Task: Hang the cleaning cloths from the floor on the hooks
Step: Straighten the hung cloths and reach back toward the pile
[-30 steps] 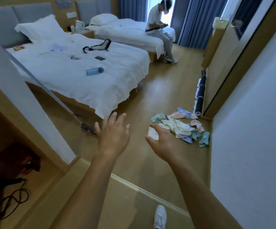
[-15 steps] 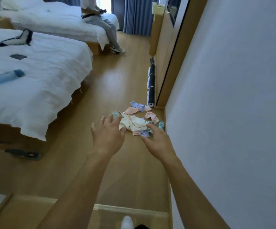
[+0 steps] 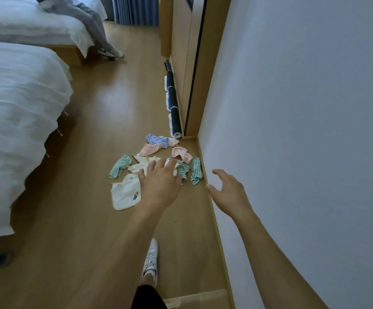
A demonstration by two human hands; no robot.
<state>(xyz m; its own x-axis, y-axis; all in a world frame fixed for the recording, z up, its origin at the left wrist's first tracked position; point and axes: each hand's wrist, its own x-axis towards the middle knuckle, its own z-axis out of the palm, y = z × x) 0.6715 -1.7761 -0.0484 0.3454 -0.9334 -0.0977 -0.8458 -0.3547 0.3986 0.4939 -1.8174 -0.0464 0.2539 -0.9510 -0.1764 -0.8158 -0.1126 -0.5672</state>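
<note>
Several small cleaning cloths lie in a loose pile on the wooden floor by the right wall: a flat white cloth (image 3: 125, 194), a green striped cloth (image 3: 119, 166), a second green striped cloth (image 3: 196, 171), a pink cloth (image 3: 181, 152), a blue striped cloth (image 3: 157, 140). My left hand (image 3: 160, 185) reaches out over the pile with spread fingers and holds nothing. My right hand (image 3: 228, 191) hovers beside the wall, fingers loosely curved, empty. No hooks are in view.
A white bed (image 3: 14, 121) fills the left side. A rolled dark mat (image 3: 173, 103) lies along the wooden wardrobe (image 3: 187, 63). The grey wall (image 3: 303, 130) runs on the right. A seated person's legs (image 3: 92, 25) show on the far bed. My shoe (image 3: 151, 262) is below.
The view has swung right and closer to the pile. Both my hands have moved forward toward the cloths; the right one has drifted right, near the wall.
</note>
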